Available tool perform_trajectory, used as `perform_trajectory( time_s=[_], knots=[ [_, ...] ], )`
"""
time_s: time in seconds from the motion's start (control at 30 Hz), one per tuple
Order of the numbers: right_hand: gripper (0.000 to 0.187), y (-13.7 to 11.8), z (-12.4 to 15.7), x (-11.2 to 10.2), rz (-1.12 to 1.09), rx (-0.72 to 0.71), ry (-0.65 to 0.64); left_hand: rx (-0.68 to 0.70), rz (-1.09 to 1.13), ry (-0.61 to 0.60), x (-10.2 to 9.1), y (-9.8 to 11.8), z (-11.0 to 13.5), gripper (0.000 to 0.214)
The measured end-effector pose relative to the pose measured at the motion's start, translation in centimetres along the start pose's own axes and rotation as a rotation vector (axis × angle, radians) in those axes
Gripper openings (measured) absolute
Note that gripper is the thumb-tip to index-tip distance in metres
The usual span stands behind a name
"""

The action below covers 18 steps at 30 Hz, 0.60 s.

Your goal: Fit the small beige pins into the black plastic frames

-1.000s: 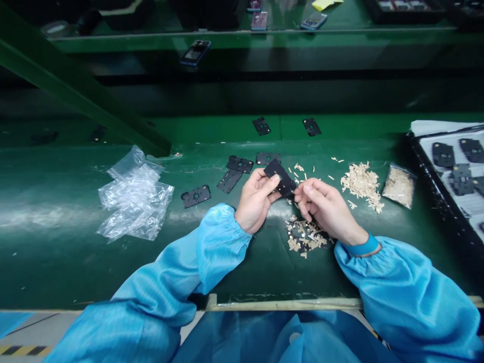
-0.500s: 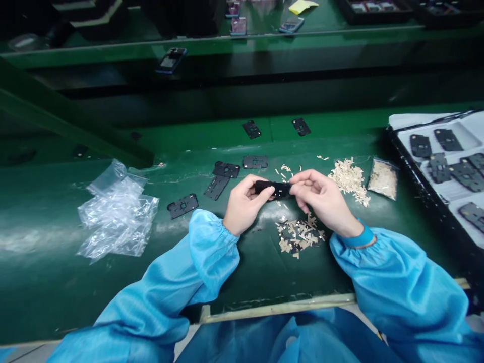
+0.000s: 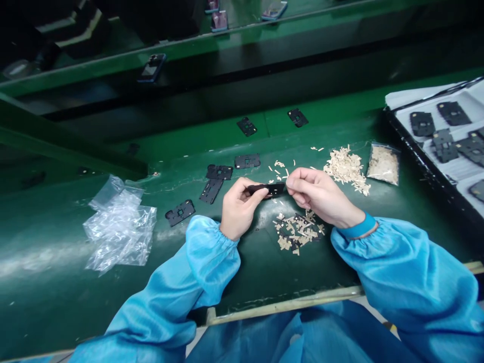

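Note:
My left hand (image 3: 240, 207) grips a thin black plate (image 3: 266, 189), seen nearly edge-on, between thumb and fingers. My right hand (image 3: 319, 194) pinches at the plate's right end, and its fingertips seem to touch it. Below the hands lies a loose pile of tan strips and black bits (image 3: 298, 232). Farther right is a larger heap of tan strips (image 3: 346, 170), next to a clear bag of the same strips (image 3: 383, 164). Several black plates with cut-outs, including one (image 3: 219, 172), lie left of my hands.
A crumpled clear plastic bag (image 3: 121, 227) lies at the left of the green bench (image 3: 45, 282). A black-rimmed tray of black plates (image 3: 434, 131) stands at the right. Phones lie on a green shelf (image 3: 151, 68) beyond a dark gap.
The black plate has turned from showing its flat face to nearly edge-on, and my hands have drawn slightly apart. The whole view has tilted and shifted.

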State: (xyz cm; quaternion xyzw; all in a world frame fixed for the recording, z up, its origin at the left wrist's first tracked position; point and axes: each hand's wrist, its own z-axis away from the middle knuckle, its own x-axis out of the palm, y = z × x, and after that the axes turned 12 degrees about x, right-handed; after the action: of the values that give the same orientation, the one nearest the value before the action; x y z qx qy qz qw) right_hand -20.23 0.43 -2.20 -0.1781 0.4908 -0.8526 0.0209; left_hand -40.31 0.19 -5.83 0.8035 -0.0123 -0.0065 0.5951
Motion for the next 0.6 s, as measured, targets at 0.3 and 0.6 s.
perform_trajectory(
  time_s=[0.3, 0.6],
  knots=[
    [0.025, 0.35, -0.03, 0.77, -0.114, 0.029, -0.031, -0.043, 0.073, 0.036, 0.15, -0.18, 0.43, 0.03],
    [0.026, 0.46, -0.35, 0.23, -0.059, 0.207, -0.026, -0.112, 0.14, 0.072, 0.1, -0.54, 0.24, 0.035]
  ],
)
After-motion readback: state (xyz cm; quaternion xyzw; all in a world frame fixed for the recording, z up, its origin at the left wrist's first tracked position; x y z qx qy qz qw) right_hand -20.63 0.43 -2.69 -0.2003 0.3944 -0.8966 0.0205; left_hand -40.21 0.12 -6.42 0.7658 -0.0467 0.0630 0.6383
